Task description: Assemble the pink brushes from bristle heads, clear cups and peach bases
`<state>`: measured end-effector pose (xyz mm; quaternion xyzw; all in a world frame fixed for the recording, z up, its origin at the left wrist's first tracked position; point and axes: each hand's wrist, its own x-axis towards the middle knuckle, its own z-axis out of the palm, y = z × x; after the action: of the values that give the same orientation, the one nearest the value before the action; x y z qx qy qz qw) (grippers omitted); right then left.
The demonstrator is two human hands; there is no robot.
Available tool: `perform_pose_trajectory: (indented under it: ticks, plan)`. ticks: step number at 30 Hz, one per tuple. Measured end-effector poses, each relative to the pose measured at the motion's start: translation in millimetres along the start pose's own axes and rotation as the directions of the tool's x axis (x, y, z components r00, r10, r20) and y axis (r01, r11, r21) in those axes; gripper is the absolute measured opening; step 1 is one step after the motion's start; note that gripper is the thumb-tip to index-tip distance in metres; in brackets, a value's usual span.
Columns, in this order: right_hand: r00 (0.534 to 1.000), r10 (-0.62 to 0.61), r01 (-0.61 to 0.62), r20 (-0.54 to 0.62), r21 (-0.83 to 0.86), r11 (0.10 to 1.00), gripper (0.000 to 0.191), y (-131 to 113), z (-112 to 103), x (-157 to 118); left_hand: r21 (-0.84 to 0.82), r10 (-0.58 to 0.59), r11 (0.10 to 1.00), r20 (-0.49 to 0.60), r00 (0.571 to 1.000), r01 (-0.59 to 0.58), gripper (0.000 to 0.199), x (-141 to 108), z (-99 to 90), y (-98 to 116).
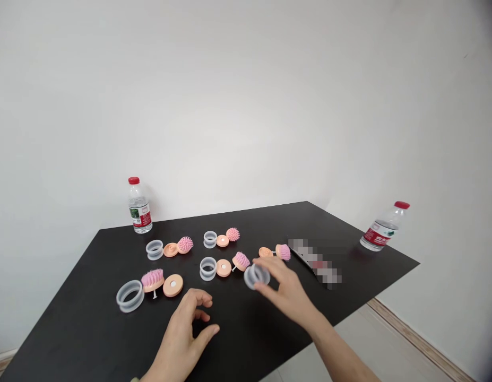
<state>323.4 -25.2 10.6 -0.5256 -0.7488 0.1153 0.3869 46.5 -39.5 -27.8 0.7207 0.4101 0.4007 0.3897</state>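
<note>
My right hand (283, 289) pinches a translucent plastic ring (250, 285) between thumb and fingers, slightly blurred. Just beyond it lie a peach disc (265, 252) and a pink-bristled brush head (284, 252). My left hand (186, 329) hovers over the near part of the table, fingers curled and thumb apart, holding nothing. Closest to it is a peach disc with a white centre (173, 285). To that disc's left are a bristled brush head with a stem (153, 281) and a large translucent ring (130, 296). Another ring (208, 269), disc (223, 268) and brush head (241, 260) form a row mid-table.
Farther back on the black table (82, 318) are two more sets, including a ring (154, 249) and a ring (209, 239). Water bottles stand at the back left (139, 207) and right edge (383, 229). A flat, blurred-out object (315, 262) lies at right. A white wall stands behind.
</note>
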Motion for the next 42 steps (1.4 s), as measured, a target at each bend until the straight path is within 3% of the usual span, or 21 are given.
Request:
perform_pose_trajectory:
  ticks: [3,6,13,19,31,36,42]
  plan:
    - [0.981,0.124,-0.141,-0.148,-0.106,0.984,0.035,40,-14,19,0.046,-0.006,0.999,0.008,1.000,0.006,0.027,-1,-0.5,-2]
    - [0.970,0.188,-0.214,-0.156,-0.171,0.962,0.038,69,-14,41,0.064,0.002,0.998,0.015,1.000,-0.003,0.027,-2,-0.6,-4]
    - [0.996,0.082,-0.075,0.018,-0.232,0.970,0.036,88,16,66,0.111,0.000,0.994,-0.028,1.000,0.003,0.024,3,-3.2,-9]
    - [0.995,0.069,-0.046,0.070,-0.294,0.955,0.034,97,16,62,0.154,0.020,0.988,-0.021,1.000,-0.017,0.027,0,-2.6,-6]
    - [0.999,0.040,-0.030,0.032,-0.273,0.962,0.049,93,9,49,0.168,0.082,0.983,-0.062,0.995,-0.070,0.028,1,-3.4,-3]
    - [0.998,-0.028,0.015,-0.049,-0.245,0.970,0.036,81,3,39,0.178,0.088,0.981,-0.029,0.996,-0.081,0.024,0,-3.8,-1]
    - [0.959,-0.229,0.207,-0.166,-0.140,0.968,0.017,41,0,45,0.276,0.163,0.945,0.063,0.985,-0.174,0.010,0,-5.7,7]
